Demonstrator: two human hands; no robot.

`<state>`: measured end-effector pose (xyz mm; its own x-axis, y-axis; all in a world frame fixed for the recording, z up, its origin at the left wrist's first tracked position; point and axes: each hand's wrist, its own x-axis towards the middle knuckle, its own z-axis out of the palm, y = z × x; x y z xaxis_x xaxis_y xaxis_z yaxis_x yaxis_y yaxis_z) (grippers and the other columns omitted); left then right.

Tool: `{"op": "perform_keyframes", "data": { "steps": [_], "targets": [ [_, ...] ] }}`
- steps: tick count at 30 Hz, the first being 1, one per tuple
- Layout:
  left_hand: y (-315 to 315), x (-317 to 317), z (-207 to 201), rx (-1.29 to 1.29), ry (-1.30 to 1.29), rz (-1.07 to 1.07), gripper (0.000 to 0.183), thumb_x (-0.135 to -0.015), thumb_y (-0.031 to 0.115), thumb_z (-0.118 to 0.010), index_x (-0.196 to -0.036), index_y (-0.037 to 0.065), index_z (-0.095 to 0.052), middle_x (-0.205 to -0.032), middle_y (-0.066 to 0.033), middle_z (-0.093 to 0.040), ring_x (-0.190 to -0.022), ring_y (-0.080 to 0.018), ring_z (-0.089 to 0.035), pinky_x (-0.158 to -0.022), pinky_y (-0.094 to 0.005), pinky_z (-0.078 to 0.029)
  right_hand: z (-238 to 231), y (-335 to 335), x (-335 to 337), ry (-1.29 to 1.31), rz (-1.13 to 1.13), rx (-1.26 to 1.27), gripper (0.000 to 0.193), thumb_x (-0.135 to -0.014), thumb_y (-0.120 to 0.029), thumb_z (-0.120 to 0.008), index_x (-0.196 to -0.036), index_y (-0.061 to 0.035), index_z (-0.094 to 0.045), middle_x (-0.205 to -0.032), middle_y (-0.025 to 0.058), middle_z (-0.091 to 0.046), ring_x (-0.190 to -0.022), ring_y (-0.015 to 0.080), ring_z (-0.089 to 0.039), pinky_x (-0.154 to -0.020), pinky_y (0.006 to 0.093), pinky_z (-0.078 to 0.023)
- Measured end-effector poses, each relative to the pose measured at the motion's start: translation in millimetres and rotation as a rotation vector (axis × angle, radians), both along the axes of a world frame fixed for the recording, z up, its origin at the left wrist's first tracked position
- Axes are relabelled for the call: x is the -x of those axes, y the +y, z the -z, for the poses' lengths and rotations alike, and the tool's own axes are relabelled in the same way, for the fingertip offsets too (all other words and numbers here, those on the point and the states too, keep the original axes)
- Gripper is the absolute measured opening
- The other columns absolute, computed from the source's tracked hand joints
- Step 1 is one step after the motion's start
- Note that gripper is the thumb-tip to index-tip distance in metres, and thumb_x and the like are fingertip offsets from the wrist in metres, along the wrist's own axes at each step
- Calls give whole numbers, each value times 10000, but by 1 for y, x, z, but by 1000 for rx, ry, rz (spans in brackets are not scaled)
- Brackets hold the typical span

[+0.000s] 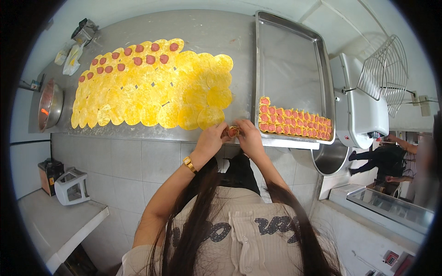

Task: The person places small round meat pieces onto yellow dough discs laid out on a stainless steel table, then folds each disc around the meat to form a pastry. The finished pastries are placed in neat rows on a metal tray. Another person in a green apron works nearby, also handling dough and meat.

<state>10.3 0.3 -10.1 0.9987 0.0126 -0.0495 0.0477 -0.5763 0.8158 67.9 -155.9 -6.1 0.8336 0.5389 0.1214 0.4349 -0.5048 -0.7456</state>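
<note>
Close to the table's front edge, my left hand [213, 140] and my right hand [251, 139] meet around one small open-topped dumpling [233, 132]. Its yellow wrapper is gathered about a pink meat filling, and the fingers of both hands are closed on it. Just left of my hands, round yellow wrappers [193, 94] lie overlapping in rows. Balls of pink filling [150, 59] sit on the wrappers along the far rows. On my right, a deep metal tray [260, 60] holds rows of finished-looking dumplings [294, 123] packed along its near side.
A metal bowl [56, 103] with something orange in it stands at the table's left end. A white plastic bag [72, 60] lies farther back. Beyond the tray are a white machine [363, 110] and a wire rack [384, 69]. Another person [389, 158] stands at the far right.
</note>
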Motion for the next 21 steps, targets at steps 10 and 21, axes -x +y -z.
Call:
{"op": "perform_keyframes", "data": {
  "steps": [10, 21],
  "targets": [
    [-3, -3, 1, 37, -56, -55, 274, -724, 44, -672, -966, 30, -544, -877, -142, -622, -834, -311, -607, -704, -381, -476, 1, 2, -1, 61, -28, -53, 338, -661, 83, -570, -985, -12, -596, -916, 149, -569, -826, 338, -584, -683, 383, -483],
    [0, -4, 4, 56, -114, -81, 290, -713, 1, -660, -980, -1, -546, -842, -148, -606, -797, -304, -604, -676, -363, -475, -9, 5, -3, -63, -47, 86, 383, -667, 63, -632, -1036, -33, -594, -956, 114, -581, -827, 294, -601, -702, 337, -502]
  ]
}}
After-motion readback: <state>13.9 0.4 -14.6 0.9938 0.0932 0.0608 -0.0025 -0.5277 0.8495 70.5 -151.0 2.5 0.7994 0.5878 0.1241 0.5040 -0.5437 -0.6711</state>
